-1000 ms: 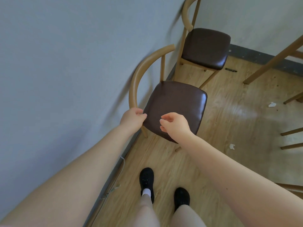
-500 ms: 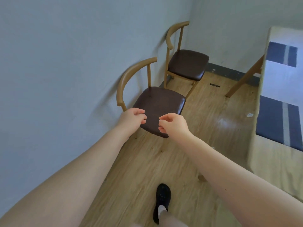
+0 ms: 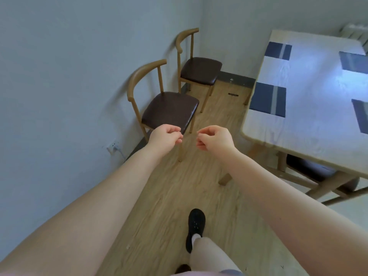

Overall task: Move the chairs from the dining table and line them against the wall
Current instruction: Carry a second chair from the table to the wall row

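Standing back from the wall, I see two chairs lined up: near chair [image 3: 169, 110] at 12 o'clock from my hands, far chair [image 3: 200, 69] beyond it at 1 o'clock, backs against the grey wall [image 3: 59, 76]. Left hand [image 3: 166, 137] and right hand [image 3: 216, 139] both hang free, fingers loosely curled, gripping nothing. Next target, I judge: a third chair [image 3: 316, 173] tucked under the dining table [image 3: 310, 136] at 4 o'clock, only its dark seat showing; right hand is nearer. Its orientation can't be read from here. Chairs: bent wood backrests, slim round legs, glossy dark-brown padded seats. Table: pale smooth top, blue placemats [image 3: 267, 99]. Floor [image 3: 169, 196]: light wood planks.
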